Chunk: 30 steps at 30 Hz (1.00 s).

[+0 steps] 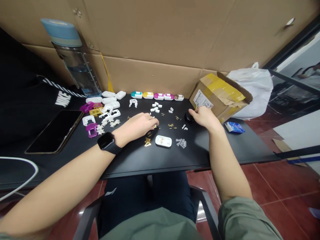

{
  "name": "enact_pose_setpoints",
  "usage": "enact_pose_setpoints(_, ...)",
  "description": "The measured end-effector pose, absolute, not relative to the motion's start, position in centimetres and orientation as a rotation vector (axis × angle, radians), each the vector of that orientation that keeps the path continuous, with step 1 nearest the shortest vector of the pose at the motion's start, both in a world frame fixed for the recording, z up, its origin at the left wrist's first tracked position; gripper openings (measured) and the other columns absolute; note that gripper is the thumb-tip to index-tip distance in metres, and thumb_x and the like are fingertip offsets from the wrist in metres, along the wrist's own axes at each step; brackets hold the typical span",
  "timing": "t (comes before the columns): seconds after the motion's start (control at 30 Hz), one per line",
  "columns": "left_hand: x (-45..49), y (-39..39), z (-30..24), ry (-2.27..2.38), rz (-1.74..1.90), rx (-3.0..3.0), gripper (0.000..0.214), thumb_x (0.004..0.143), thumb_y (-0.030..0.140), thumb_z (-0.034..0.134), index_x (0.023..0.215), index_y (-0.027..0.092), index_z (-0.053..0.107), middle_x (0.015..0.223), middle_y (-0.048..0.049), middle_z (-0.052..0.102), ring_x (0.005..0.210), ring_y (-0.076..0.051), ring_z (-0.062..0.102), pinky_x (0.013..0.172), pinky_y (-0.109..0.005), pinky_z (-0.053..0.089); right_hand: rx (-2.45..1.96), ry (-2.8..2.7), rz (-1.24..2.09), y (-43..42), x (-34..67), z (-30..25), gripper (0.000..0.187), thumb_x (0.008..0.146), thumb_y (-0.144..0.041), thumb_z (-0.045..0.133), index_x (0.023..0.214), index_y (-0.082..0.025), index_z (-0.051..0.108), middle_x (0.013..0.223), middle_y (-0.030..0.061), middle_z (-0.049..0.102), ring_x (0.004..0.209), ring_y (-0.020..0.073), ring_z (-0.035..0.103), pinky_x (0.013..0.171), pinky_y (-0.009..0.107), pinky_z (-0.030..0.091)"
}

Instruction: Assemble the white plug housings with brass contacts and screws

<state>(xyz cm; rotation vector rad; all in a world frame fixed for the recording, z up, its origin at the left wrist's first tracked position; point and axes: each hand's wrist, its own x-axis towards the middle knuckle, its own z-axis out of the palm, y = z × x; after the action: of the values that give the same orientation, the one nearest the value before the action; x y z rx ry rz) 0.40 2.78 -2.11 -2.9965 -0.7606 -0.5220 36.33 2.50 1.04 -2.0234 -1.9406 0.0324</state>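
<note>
My left hand (140,124), with a black smartwatch (108,142) on the wrist, lies on the black table (225,146) with its fingers curled over small brass pieces (147,141). What the fingertips pinch is too small to make out. A white oval plastic shell (163,141) lies just right of that hand, and clear plastic bits (181,143) lie beyond it. My right hand (203,116) rests farther right, fingers bent around a small black object (188,116), beside a cardboard box (220,96).
A row of coloured plug shells (157,96) lines the table's back. White and purple plastic parts (102,113) are heaped at left, near a dark phone (56,130) and a water bottle (75,66). A white plastic bag (255,86) and a blue packet (233,127) sit right.
</note>
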Motion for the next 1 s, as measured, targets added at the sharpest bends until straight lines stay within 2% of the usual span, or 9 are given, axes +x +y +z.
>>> enact_pose_setpoints(0.13, 0.4, 2.7, -1.8, -0.808, -0.6, -3.053, 0.015, 0.108, 0.019, 0.066, 0.12, 0.017, 0.075, 0.102, -0.0091, 0.08, 0.097, -0.026, 0.075, 0.087, -0.038, 0.056, -2.085, -1.895, 0.05, 1.9, 35.7, 1.7, 0.053, 0.106, -0.045, 0.062, 0.06, -0.022, 0.07, 0.062, 0.0144, 0.068, 0.078, 0.0362, 0.075, 0.085, 0.053, 0.062)
enact_pose_setpoints(0.2, 0.2, 2.5, -1.4, -0.851, -0.786, -3.099, 0.015, 0.108, 0.02, 0.068, 0.121, 0.019, 0.074, 0.103, -0.0074, 0.081, 0.1, -0.025, 0.075, 0.09, -0.037, 0.058, -1.967, -1.921, -0.062, 1.5, 34.7, 2.0, 0.042, 0.107, -0.042, 0.06, 0.083, -0.016, 0.083, 0.09, 0.0209, 0.079, 0.098, 0.0406, 0.077, 0.097, 0.059, 0.061)
enact_pose_setpoints(0.27, 0.0, 2.4, -0.8, -0.915, -1.019, -3.114, 0.016, 0.106, 0.022, 0.07, 0.122, 0.02, 0.074, 0.108, -0.0058, 0.083, 0.102, -0.023, 0.076, 0.093, -0.036, 0.058, -1.622, -2.105, -0.158, 1.0, 33.0, 2.0, 0.034, 0.108, -0.034, 0.059, 0.116, -0.014, 0.086, 0.126, 0.0229, 0.079, 0.122, 0.0412, 0.072, 0.112, 0.061, 0.057)
enact_pose_setpoints(0.3, -0.2, 2.4, -0.6, -0.954, -1.123, -3.098, 0.017, 0.106, 0.024, 0.072, 0.123, 0.02, 0.074, 0.11, -0.0056, 0.083, 0.101, -0.022, 0.076, 0.094, -0.036, 0.058, -1.457, -2.212, -0.121, 0.7, 31.9, 1.9, 0.034, 0.109, -0.032, 0.059, 0.125, -0.015, 0.084, 0.131, 0.0215, 0.078, 0.125, 0.0393, 0.071, 0.114, 0.06, 0.057)
enact_pose_setpoints(0.47, -1.0, 3.0, -0.1, -1.161, -1.345, -2.987, 0.024, 0.106, 0.033, 0.07, 0.124, 0.019, 0.078, 0.112, -0.0069, 0.082, 0.098, -0.02, 0.076, 0.081, -0.032, 0.056, -1.001, -2.507, 0.117, -0.3, 26.9, 0.1, 0.036, 0.111, -0.018, 0.053, 0.129, -0.022, 0.084, 0.127, 0.0144, 0.078, 0.119, 0.03, 0.072, 0.108, 0.051, 0.062)
enact_pose_setpoints(0.63, -0.9, 3.0, -0.1, -1.217, -1.364, -2.973, 0.029, 0.108, 0.036, 0.065, 0.127, 0.019, 0.079, 0.115, -0.0082, 0.082, 0.1, -0.022, 0.075, 0.082, -0.033, 0.055, -0.877, -2.604, 0.113, -0.3, 25.5, -1.1, 0.054, 0.098, 0.008, 0.049, 0.121, -0.021, 0.088, 0.125, 0.0097, 0.084, 0.109, 0.0257, 0.072, 0.101, 0.045, 0.062)
enact_pose_setpoints(0.77, -0.5, 2.5, 0.2, -1.173, -1.338, -2.997, 0.029, 0.111, 0.036, 0.061, 0.126, 0.019, 0.079, 0.122, -0.0093, 0.082, 0.104, -0.024, 0.076, 0.09, -0.036, 0.056, -0.913, -2.642, 0.065, -0.3, 25.6, -1.1, 0.051, 0.097, 0.009, 0.052, 0.121, -0.018, 0.088, 0.128, 0.0092, 0.086, 0.103, 0.0272, 0.07, 0.097, 0.047, 0.063)
enact_pose_setpoints(0.87, -0.4, 2.3, 0.4, -1.168, -1.344, -2.998, 0.031, 0.112, 0.039, 0.06, 0.125, 0.02, 0.08, 0.122, -0.0094, 0.083, 0.104, -0.024, 0.076, 0.089, -0.037, 0.057, -0.958, -2.632, 0.041, -0.4, 25.5, -1.0, 0.047, 0.097, 0.007, 0.052, 0.12, -0.013, 0.087, 0.129, 0.012, 0.086, 0.107, 0.0293, 0.071, 0.099, 0.049, 0.063)
enact_pose_setpoints(1.0, -0.2, 2.3, 0.3, -1.309, -1.477, -3.014, 0.035, 0.109, 0.046, 0.065, 0.125, 0.02, 0.083, 0.126, -0.0104, 0.084, 0.105, -0.025, 0.077, 0.088, -0.037, 0.058, -0.92, -2.595, 0.062, -0.5, 25.3, -1.1, 0.055, 0.095, 0.01, 0.047, 0.129, -0.011, 0.084, 0.132, 0.0127, 0.084, 0.111, 0.0287, 0.072, 0.102, 0.048, 0.063)
